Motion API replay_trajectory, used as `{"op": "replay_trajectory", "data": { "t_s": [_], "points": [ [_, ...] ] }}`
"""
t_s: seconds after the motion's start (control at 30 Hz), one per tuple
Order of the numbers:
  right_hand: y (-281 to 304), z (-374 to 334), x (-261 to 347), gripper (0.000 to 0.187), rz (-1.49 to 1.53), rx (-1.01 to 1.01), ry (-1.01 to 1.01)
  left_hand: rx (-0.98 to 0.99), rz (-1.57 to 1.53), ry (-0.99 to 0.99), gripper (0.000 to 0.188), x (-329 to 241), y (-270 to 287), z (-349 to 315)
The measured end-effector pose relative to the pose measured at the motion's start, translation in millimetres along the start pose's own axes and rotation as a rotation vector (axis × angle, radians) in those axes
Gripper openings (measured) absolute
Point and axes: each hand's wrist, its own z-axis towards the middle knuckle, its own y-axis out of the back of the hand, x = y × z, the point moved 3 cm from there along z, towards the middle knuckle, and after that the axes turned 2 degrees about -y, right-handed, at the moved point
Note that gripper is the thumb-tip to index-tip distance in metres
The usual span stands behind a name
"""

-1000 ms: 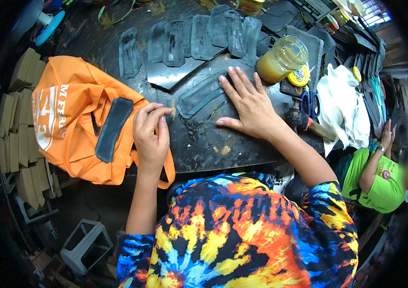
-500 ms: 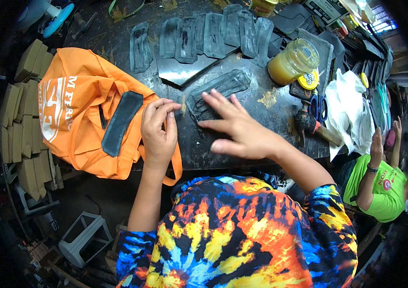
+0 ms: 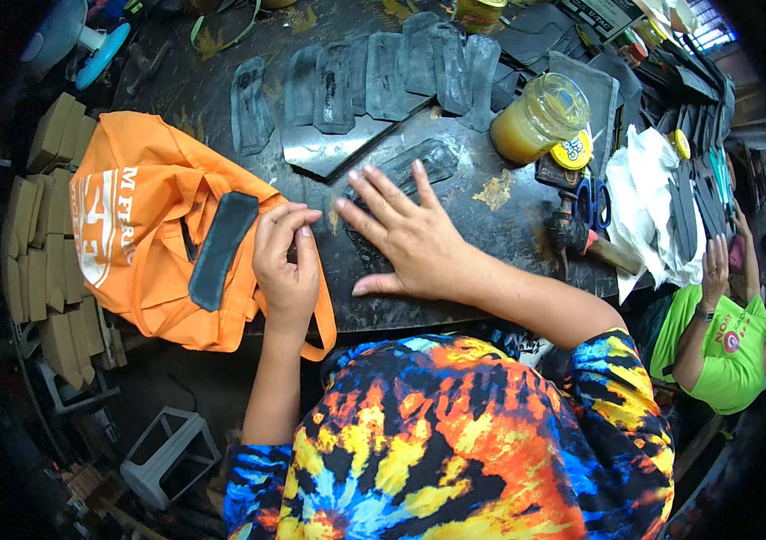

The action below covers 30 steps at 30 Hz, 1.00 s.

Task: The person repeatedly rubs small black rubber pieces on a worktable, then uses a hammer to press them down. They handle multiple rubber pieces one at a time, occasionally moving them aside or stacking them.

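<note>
Your right hand [image 3: 414, 241] is spread over that probably light, bendy strip [image 3: 435, 160], left hand [image 3: 288, 255] curled, can't tell if pinching; grab its bare end.

Over at the right of the counter [image 3: 513, 216], I see blue-handled scissors [image 3: 606, 216] just beside a wooden-handled hammer [image 3: 615, 256], with crumpled white sheeting [image 3: 637, 211] next to them. Farther right I have a person in a bright green shirt [image 3: 720, 360]. On my left: a blue-rimmed fan [image 3: 104, 56], stacked tan pieces [image 3: 63, 337] and, below, a grey stool [image 3: 144, 481].
</note>
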Motion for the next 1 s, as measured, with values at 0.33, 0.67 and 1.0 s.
{"op": "replay_trajectory", "data": {
  "t_s": [0.33,0.67,1.0],
  "points": [
    [58.2,-44.9,-53.1,0.052,0.396,-0.184,-0.293,0.178,-0.005,-0.078,0.028,-34.9,-23.6,50.8],
    [50.4,-24.0,-75.9,0.056,0.002,-0.230,-0.205,0.412,0.293,-0.193,0.047,-30.9,-91.8,68.7],
    [114.9,-88.9,-45.7,0.069,0.403,-0.128,-0.337,0.450,-0.043,-0.249,0.024,-47.3,-70.4,79.2]
  ]
}}
